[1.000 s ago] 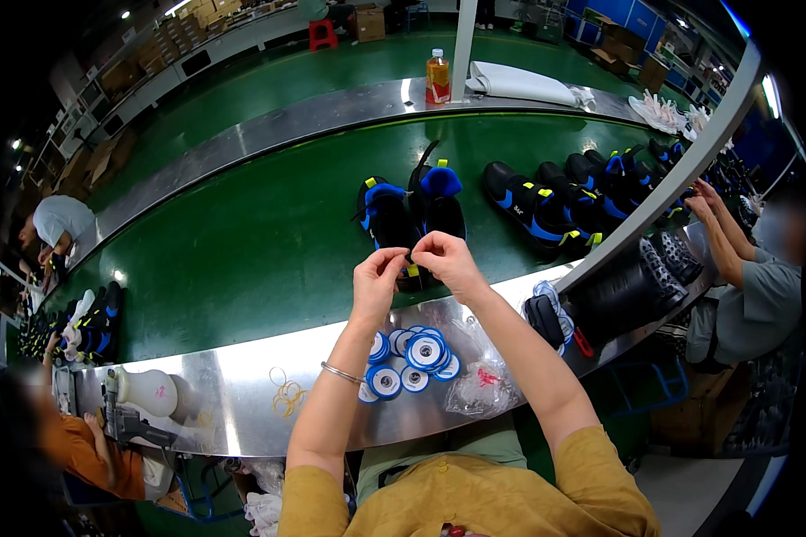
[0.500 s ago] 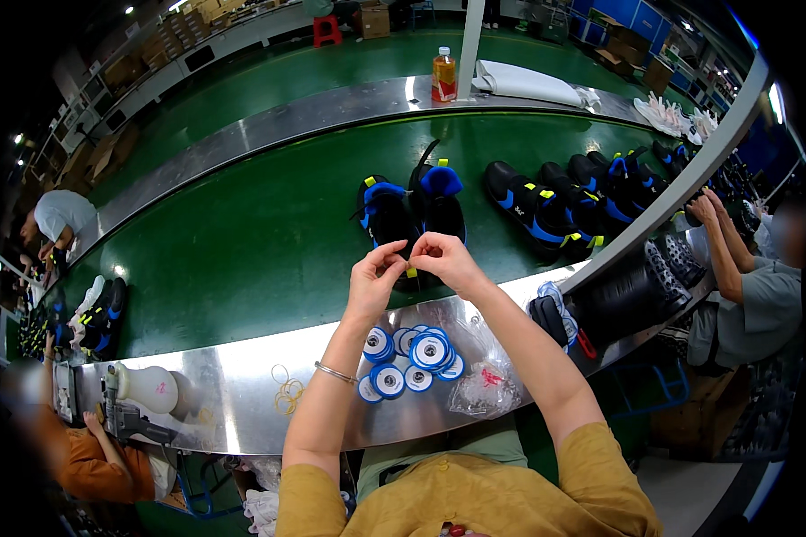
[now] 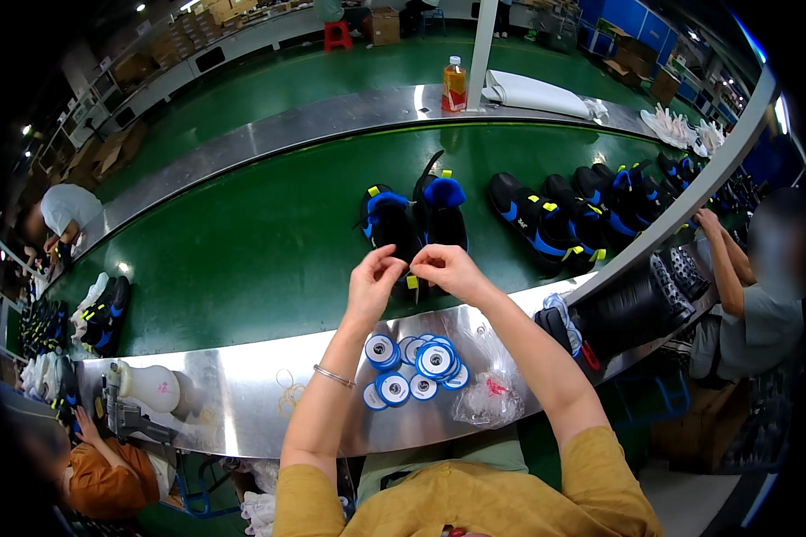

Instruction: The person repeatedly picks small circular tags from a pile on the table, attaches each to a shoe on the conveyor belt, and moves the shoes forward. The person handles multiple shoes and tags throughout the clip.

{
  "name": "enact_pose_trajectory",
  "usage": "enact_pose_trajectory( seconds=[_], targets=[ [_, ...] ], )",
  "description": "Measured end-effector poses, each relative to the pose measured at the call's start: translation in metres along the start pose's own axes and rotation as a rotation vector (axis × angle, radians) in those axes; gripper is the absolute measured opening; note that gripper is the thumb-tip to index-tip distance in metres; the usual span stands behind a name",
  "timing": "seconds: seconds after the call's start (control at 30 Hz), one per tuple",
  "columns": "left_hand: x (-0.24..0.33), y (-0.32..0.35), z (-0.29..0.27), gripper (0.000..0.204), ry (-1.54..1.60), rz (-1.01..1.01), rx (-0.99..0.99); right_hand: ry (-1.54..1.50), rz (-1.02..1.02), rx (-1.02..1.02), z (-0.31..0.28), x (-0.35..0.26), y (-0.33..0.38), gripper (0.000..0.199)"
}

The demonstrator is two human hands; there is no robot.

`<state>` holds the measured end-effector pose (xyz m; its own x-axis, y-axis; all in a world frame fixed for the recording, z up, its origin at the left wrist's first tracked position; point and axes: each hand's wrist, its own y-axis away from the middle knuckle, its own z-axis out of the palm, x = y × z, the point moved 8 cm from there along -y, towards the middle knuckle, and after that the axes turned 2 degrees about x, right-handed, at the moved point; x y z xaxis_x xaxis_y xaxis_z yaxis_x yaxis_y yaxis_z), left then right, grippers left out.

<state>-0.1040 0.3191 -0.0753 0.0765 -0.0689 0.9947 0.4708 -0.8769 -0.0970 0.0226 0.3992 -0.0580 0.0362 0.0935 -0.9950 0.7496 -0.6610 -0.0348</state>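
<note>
Above the near edge of the green belt, my left hand (image 3: 373, 279) and my right hand (image 3: 453, 271) meet with fingertips pinched close together. Whatever lies between the fingers is too small to make out. Just under and beyond them stands a pair of black and blue shoes, the left shoe (image 3: 385, 217) and the right shoe (image 3: 442, 219), with blue linings and raised tongues. A yellow tab (image 3: 412, 282) shows right below my fingertips. Between my forearms, a cluster of round blue-and-white discs (image 3: 436, 360) lies on the metal ledge, beside a clear plastic bag (image 3: 491, 401) with a red mark.
More black and blue shoes (image 3: 533, 219) line the belt (image 3: 242, 242) to the right. On the ledge at left are rubber bands (image 3: 290, 394) and a white container (image 3: 152, 388). A slanted grey post (image 3: 681, 206) rises at right. Co-workers sit on both sides.
The whole view has shifted slightly, so the scene sits a little lower. My hands stay pinched together at the same place by the shoes. The co-worker's hand at left has moved.
</note>
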Motion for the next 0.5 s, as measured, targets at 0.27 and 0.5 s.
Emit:
enact_pose_trajectory(
  seconds=[0.27,0.5],
  targets=[
    [-0.023,-0.089,-0.02,0.078,0.078,0.052,0.084,0.669,-0.438,0.423,-0.018,-0.02,-0.066,0.02],
    [0.007,-0.087,-0.016,0.066,-0.141,0.154,-0.09,0.872,-0.367,0.337,0.01,-0.024,-0.081,0.016]
  ],
)
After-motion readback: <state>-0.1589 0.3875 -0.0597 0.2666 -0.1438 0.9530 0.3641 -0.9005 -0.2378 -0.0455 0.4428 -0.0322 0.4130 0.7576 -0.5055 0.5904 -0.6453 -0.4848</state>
